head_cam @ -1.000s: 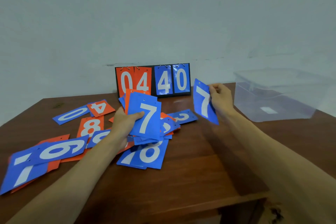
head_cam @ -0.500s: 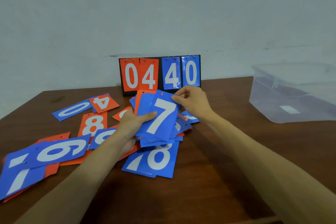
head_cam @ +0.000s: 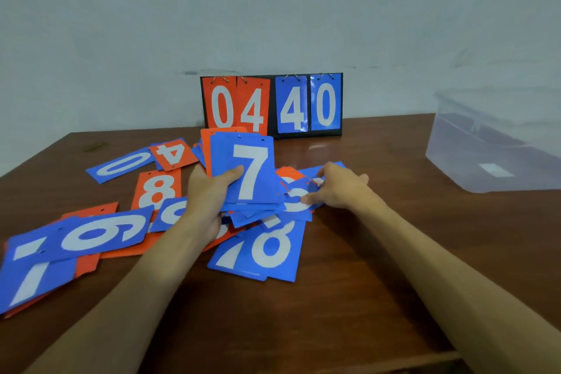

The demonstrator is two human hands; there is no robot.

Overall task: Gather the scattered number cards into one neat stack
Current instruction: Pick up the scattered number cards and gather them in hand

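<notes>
Number cards (head_cam: 100, 234), blue and orange, lie scattered across the left and middle of your wooden table (head_cam: 364, 282). Your left hand (head_cam: 209, 194) grips a raised stack (head_cam: 252, 173) topped by a blue 7, thumb across its face. Just right of it, your right hand (head_cam: 340, 188) touches a blue card (head_cam: 296, 205) in the pile, though blur hides whether it pinches; a clear tub (head_cam: 491, 155) sits far right.

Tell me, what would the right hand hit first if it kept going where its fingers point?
The right hand would probably meet the loose blue card first, which its fingers seem to touch; beyond, the stack in the left hand.
</notes>
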